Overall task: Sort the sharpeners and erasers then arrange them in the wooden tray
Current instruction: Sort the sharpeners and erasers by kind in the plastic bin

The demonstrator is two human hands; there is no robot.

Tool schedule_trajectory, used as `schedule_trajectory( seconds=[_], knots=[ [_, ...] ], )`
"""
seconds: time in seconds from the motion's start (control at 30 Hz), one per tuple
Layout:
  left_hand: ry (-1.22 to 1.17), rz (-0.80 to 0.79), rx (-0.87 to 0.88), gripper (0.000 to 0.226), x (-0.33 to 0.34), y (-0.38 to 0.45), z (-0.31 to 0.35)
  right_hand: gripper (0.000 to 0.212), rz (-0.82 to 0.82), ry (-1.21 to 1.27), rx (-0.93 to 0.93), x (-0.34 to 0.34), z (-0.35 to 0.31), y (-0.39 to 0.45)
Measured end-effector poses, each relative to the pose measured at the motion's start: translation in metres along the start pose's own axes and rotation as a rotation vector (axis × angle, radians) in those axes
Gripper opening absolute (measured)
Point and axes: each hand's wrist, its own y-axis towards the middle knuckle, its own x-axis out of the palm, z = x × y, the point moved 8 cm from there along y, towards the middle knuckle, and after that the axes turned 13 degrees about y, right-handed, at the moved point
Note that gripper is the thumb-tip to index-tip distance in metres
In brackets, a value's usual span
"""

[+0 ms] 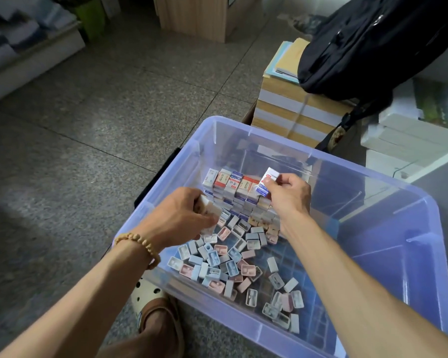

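- Here, a clear lilac-tinted plastic bin (pixel 424 254) fills the lower right of the frame, and both bare hands reach into it from the bottom edge.
- The erasers (pixel 230 187) stand packed in neat rows toward the far side of the bin, near the frame's centre; they are small blocks in paper sleeves, white with blue or red-orange print.
- The right hand (pixel 287 195), just right of centre, pinches one eraser (pixel 267 183) between thumb and fingers above that stack; its sleeve is white with a blue band and a red patch.
- The left hand (pixel 181 215), left of centre, has its fingers curled around several pale blocks (pixel 208 210) at the left end of the stack; whether these are erasers or sharpeners cannot be told.
- The sharpeners (pixel 233 264) lie loose and jumbled across the bin's floor in the lower middle of the frame: little rectangular cases in pastel pink, pale blue and grey-white, many showing a slot and blade.
- A beaded bracelet (pixel 140 244) circles the left wrist.
- Bundled stacks of paper (pixel 290 109) sit beyond the bin at upper right, with a black bag (pixel 373 40) resting on them.
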Motion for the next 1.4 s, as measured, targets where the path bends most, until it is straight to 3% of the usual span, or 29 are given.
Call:
schedule_trajectory(
  seconds=[0.07,0.27,0.4,0.6,0.87,1.07,1.2,1.3,1.4],
  knots=[
    [0.007,0.002,0.004,0.023,0.000,0.002,0.001,0.006,0.027,-0.093,-0.051,-0.004,-0.002,0.002],
    [-0.027,0.027,-0.003,0.026,0.003,0.008,0.001,0.013,-0.032,-0.273,-0.131,-0.003,-0.009,0.001],
    [-0.139,0.014,-0.024,0.017,0.008,0.014,0.006,0.002,-0.012,-0.103,-0.063,-0.012,0.000,-0.003],
    [-0.306,-0.082,-0.074,0.015,0.024,0.030,0.013,0.020,0.062,-0.011,-0.002,-0.052,0.001,-0.003],
    [-0.100,0.051,-0.010,0.015,0.021,0.087,0.042,0.028,-0.053,-0.120,0.127,-0.058,0.009,0.005],
    [0.065,0.183,-0.004,0.027,0.036,0.112,0.049,0.034,-0.054,-0.218,0.030,-0.049,0.014,0.018],
    [0.235,0.303,0.011,0.039,0.022,0.109,0.051,0.008,0.005,-0.337,-0.048,-0.048,0.016,0.023],
    [0.160,0.287,0.024,0.034,0.021,0.106,0.049,0.008,0.032,-0.440,-0.253,-0.048,0.002,0.014],
    [0.019,0.283,-0.044,0.037,0.019,0.104,0.039,0.019,-0.081,-0.596,-0.526,-0.028,-0.018,-0.003]
  ],
)
